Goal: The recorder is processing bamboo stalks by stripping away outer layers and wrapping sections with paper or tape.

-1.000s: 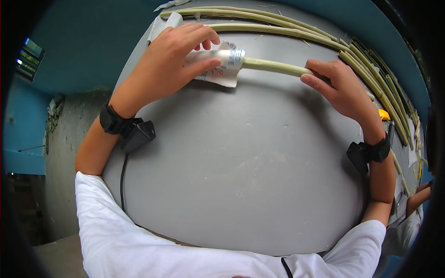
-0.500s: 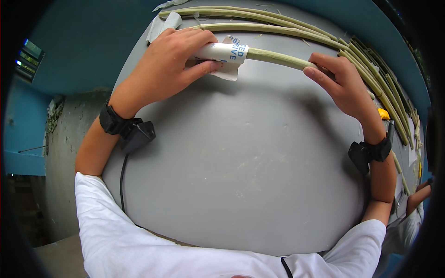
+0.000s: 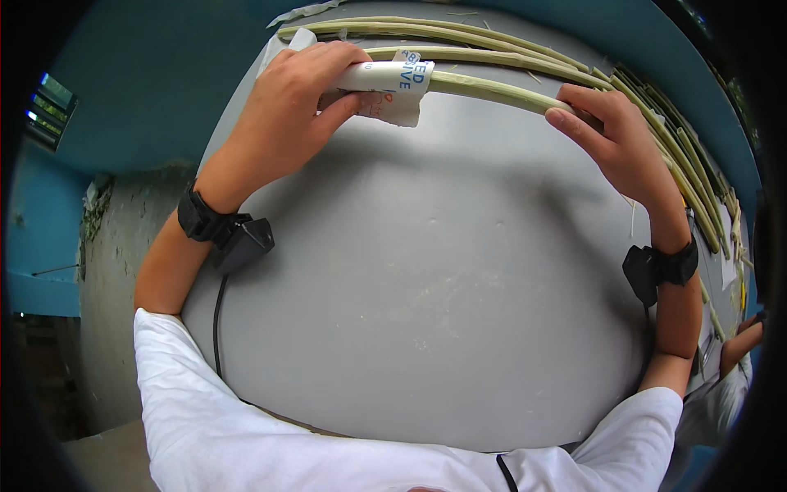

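Left hand [image 3: 299,111] was closed around a white paper wrap [image 3: 393,82] folded over a pale green stalk [image 3: 492,90], near the far edge of the grey counter [image 3: 410,312]. Fingers curled over the top, thumb pressed in from below, so the paper was pinched tight round the stalk. The grip looked meant to let the paper bear on the stalk's surface; judgement only. A loose flap of the paper hung below the thumb, touching the counter.

Right hand [image 3: 615,139] sat further along the same stalk toward the right edge. Fingers lay over it, thumb forward on the near side: a narrow hold pinning the stalk down. Likely it anchored the stalk so it didn't slide while the other hand worked it. Stalk lay flat, roughly parallel to the far edge, spanning both hands.

Just beyond it, more stalks [image 3: 459,37] of the same kind lay side by side along the far edge and curved down the right edge, packed close and touching. Probably a sorted row, kept apart from the one in hand.

Both wrists wore black straps: left strap [image 3: 215,225] had a small black box with a cable running down toward the white sleeve [image 3: 188,385], right strap [image 3: 666,266] a similar box. Centre and near part of the counter carried only faint specks. Another person's arm [image 3: 742,344] showed past the right edge, apart from the work. Blue wall [image 3: 156,82] beyond the left edge.
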`<state>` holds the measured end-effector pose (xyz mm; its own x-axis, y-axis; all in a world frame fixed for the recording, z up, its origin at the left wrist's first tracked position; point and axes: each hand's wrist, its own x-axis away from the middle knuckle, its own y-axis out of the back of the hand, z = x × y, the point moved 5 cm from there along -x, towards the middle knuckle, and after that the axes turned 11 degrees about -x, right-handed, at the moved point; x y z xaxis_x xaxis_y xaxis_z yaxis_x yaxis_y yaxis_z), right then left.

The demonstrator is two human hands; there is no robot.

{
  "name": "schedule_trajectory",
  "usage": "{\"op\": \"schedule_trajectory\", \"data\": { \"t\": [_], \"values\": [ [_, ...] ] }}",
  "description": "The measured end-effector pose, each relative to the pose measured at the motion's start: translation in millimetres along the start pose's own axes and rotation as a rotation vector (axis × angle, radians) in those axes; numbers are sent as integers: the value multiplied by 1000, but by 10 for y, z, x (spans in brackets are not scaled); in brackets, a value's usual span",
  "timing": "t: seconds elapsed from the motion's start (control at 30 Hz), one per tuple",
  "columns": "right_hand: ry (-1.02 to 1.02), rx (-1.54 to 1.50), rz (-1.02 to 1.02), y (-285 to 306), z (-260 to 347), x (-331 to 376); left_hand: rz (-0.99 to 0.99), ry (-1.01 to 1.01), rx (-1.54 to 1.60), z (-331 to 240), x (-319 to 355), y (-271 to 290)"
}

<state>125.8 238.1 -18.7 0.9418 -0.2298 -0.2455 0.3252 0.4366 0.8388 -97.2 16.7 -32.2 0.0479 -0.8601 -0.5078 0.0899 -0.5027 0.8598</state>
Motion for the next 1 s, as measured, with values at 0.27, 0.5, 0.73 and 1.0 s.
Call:
{"op": "schedule_trajectory", "data": {
  "t": [0.27, 0.5, 0.73, 1.0],
  "values": [
    [-55, -100, 41, 40, -144, 13, 4, 54, 70, 30, -22, -28],
    [-92, -72, 85, 47, -222, 19, -111, 93, 338, 106, -28, -78],
    [-213, -207, 119, 218, -475, 43, -108, 237, 503, 257, -12, -147],
    [-230, -12, 73, 344, -578, 107, -314, 303, 523, 393, -11, -20]
  ]
}}
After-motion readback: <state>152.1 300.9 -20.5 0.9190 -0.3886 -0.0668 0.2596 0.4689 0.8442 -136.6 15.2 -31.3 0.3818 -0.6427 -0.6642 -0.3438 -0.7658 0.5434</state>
